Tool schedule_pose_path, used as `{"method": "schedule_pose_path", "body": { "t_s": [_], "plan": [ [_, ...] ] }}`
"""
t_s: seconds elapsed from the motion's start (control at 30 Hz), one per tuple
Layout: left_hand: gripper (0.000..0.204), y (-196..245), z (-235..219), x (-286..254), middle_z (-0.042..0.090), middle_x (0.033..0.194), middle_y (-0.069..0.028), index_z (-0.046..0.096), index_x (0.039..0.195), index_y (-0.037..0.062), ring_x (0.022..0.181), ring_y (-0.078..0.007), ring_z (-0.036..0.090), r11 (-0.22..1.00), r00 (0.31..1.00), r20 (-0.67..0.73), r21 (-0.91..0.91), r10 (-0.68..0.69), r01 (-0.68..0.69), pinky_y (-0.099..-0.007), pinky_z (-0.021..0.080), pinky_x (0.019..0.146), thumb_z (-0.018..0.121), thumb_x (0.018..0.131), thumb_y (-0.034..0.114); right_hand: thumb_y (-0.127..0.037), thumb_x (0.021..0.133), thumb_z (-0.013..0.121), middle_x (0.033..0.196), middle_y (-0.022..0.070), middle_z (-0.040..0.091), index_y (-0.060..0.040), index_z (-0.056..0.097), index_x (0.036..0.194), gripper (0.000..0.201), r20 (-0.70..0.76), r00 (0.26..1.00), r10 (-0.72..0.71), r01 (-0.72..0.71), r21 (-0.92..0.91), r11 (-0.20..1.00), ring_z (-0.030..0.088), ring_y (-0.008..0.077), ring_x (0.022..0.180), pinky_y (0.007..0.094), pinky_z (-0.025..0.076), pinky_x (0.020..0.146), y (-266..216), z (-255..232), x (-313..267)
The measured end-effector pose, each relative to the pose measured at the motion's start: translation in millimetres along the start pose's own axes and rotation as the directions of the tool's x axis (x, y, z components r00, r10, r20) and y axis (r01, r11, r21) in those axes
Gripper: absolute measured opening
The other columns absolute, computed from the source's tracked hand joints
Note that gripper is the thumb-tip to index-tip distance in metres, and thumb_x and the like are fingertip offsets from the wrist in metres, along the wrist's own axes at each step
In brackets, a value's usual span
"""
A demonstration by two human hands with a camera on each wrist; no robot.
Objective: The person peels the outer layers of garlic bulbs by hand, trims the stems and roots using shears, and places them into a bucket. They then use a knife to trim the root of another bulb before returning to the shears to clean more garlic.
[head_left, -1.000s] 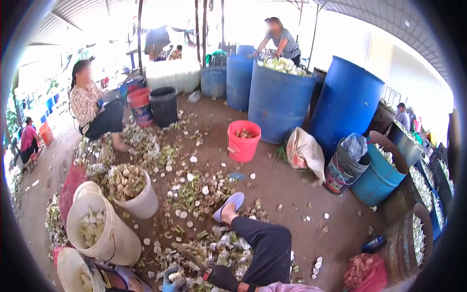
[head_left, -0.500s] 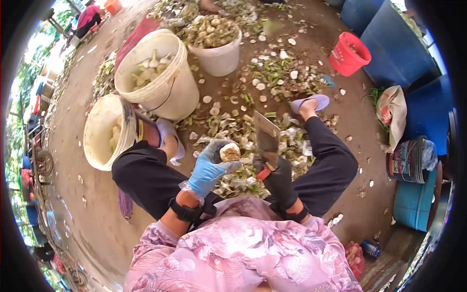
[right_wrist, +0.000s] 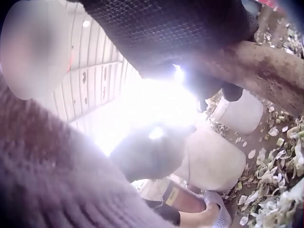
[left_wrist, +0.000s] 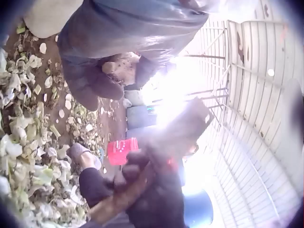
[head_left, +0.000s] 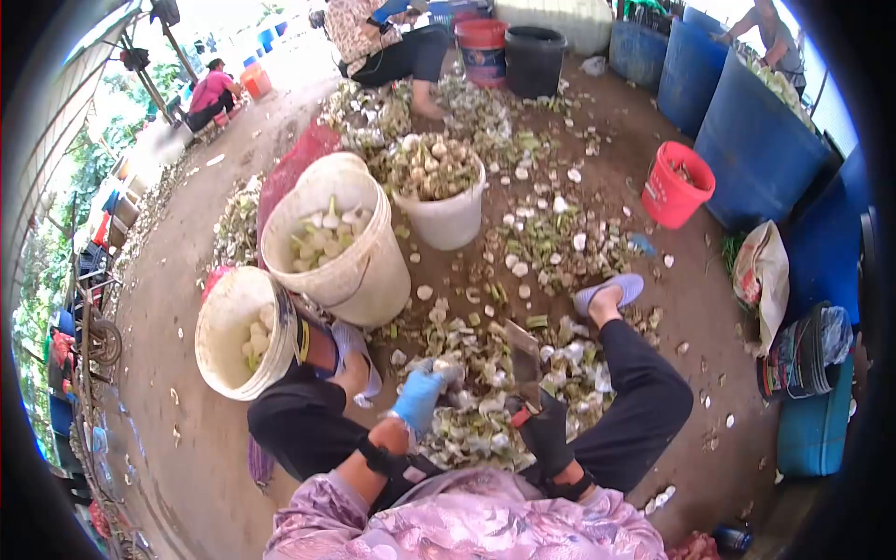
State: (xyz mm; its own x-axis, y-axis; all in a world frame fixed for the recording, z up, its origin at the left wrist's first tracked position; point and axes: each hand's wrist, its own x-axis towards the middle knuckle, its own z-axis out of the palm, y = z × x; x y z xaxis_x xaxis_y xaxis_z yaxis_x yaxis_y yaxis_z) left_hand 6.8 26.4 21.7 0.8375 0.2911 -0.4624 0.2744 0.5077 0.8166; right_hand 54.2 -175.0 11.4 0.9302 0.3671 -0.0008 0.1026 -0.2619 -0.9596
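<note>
My left hand (head_left: pixel 417 399), in a blue glove, grips a garlic bulb (left_wrist: pixel 124 68) between its fingers and thumb. From the head view the bulb is mostly hidden by the glove. My right hand (head_left: pixel 546 434), in a dark glove, holds a cleaver (head_left: pixel 525 353) by its wooden handle (right_wrist: pixel 266 66). The blade points up and away from me, to the right of the left hand with a gap between them. Beneath both hands, between my legs, lies a heap of garlic trimmings (head_left: pixel 476 415).
To the left stand a white bucket (head_left: pixel 373 280) and a nearer one (head_left: pixel 219 369), both with garlic bulbs inside. A smaller bucket (head_left: pixel 448 224) heaped with untrimmed garlic is farther off. A red bucket (head_left: pixel 677 201) and blue barrels (head_left: pixel 761 159) stand at the right. Other people sit and stand beyond.
The head view swung down onto my lap, then lifted a little. The left hand has moved left, away from the cleaver, and turned so the bulb shows less. The cleaver stays held.
</note>
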Motion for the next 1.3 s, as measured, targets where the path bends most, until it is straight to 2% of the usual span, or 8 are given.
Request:
{"method": "schedule_pose_path", "body": {
  "t_s": [0.13, 0.27, 0.43, 0.53, 0.73, 0.9, 1.13, 1.3],
  "plan": [
    [0.019, 94, 16, 65, 0.046, 0.055, -0.0001, 0.052, 0.071, 0.0114, 0.046, -0.0142, 0.049, 0.974, 0.981, -0.052, 0.138, 0.187, -0.178, -0.0278, 0.042, 0.043, 0.058, 0.080, 0.026, -0.016, 0.075, 0.066, 0.063, 0.0020, 0.058, -0.0027, 0.061, 0.081, 0.016, 0.026, 0.989, 0.146, -0.147, 0.065, 0.987, 0.048, 0.0067, 0.058, 0.0267, 0.041, 0.053, 15, -10, 3],
    [0.062, 176, 17, 133, 0.048, 0.107, -0.0094, 0.040, 0.117, 0.0076, 0.095, -0.0212, 0.049, 0.965, 0.971, -0.155, 0.221, 0.180, -0.143, -0.0356, 0.042, 0.070, 0.059, 0.076, 0.050, -0.017, 0.076, 0.065, 0.064, 0.0012, 0.058, -0.0023, 0.060, 0.080, 0.017, 0.067, 0.957, 0.283, -0.290, 0.150, 0.945, 0.049, 0.0065, 0.059, 0.0261, 0.041, 0.053, 30, -11, 7],
    [0.075, 88, -5, 138, 0.039, 0.125, -0.0113, 0.032, 0.129, 0.0072, 0.107, -0.0262, 0.044, 0.907, 0.971, 0.007, 0.358, 0.237, -0.224, -0.0406, 0.037, 0.086, 0.056, 0.075, 0.054, -0.031, 0.074, 0.066, 0.066, 0.0090, 0.061, -0.0021, 0.060, 0.086, 0.032, -0.012, 0.955, 0.297, -0.296, 0.060, 0.953, 0.058, 0.0179, 0.061, 0.0318, 0.043, 0.056, 51, 1, 27],
    [0.046, 20, 2, 85, 0.063, 0.082, -0.0073, 0.060, 0.094, -0.0010, 0.071, -0.0146, 0.055, 0.949, 0.988, -0.146, 0.316, 0.055, -0.006, -0.0291, 0.043, 0.066, 0.053, 0.083, 0.043, -0.049, 0.073, 0.058, 0.069, 0.0193, 0.059, -0.0019, 0.056, 0.084, 0.049, -0.046, 0.950, 0.308, -0.304, -0.362, 0.881, 0.057, 0.0393, 0.070, 0.0429, 0.043, 0.061, 37, 2, 48],
    [0.042, -43, -14, 5, 0.060, 0.096, -0.0115, 0.055, 0.102, -0.0002, 0.090, -0.0252, 0.058, 0.945, 0.988, -0.073, -0.308, -0.137, 0.108, -0.0372, 0.047, 0.077, 0.044, 0.088, 0.038, -0.035, 0.073, 0.057, 0.081, 0.0231, 0.058, -0.0017, 0.056, 0.090, 0.037, 0.106, 0.966, 0.234, -0.112, -0.646, 0.755, 0.056, 0.0399, 0.077, 0.0467, 0.044, 0.064, 93, 8, 53],
    [0.044, -17, -4, -4, 0.056, 0.104, -0.0135, 0.051, 0.107, -0.0006, 0.094, -0.0258, 0.056, 0.760, 0.983, 0.167, -0.630, -0.072, 0.162, -0.0377, 0.045, 0.084, 0.043, 0.089, 0.038, -0.012, 0.081, 0.052, 0.090, 0.0182, 0.057, -0.0004, 0.052, 0.101, 0.023, 0.158, 0.986, -0.049, 0.007, 0.260, 0.965, 0.055, 0.0329, 0.081, 0.0326, 0.044, 0.074, 53, 35, 51],
    [0.029, -55, 37, -6, 0.059, 0.104, -0.0046, 0.054, 0.108, 0.0055, 0.095, -0.0135, 0.055, 0.823, 0.987, 0.146, -0.550, -0.073, 0.142, -0.0291, 0.042, 0.085, 0.048, 0.089, 0.025, -0.015, 0.060, 0.060, 0.051, 0.0098, 0.046, -0.0080, 0.051, 0.058, 0.011, -0.025, 0.920, -0.391, 0.366, -0.298, 0.882, 0.046, 0.0268, 0.046, 0.0322, 0.038, 0.046, 42, 65, 52],
    [0.036, -53, 44, -21, 0.055, 0.113, -0.0047, 0.051, 0.115, 0.0065, 0.102, -0.0143, 0.052, 0.878, 0.990, 0.081, -0.458, -0.115, 0.139, -0.0298, 0.039, 0.089, 0.045, 0.089, 0.031, -0.018, 0.081, 0.053, 0.050, -0.0004, 0.048, -0.0028, 0.056, 0.062, 0.025, -0.057, 0.997, -0.043, 0.045, 0.038, 0.998, 0.042, 0.0060, 0.050, 0.0271, 0.035, 0.045, 62, 70, 49]
  ]
}}
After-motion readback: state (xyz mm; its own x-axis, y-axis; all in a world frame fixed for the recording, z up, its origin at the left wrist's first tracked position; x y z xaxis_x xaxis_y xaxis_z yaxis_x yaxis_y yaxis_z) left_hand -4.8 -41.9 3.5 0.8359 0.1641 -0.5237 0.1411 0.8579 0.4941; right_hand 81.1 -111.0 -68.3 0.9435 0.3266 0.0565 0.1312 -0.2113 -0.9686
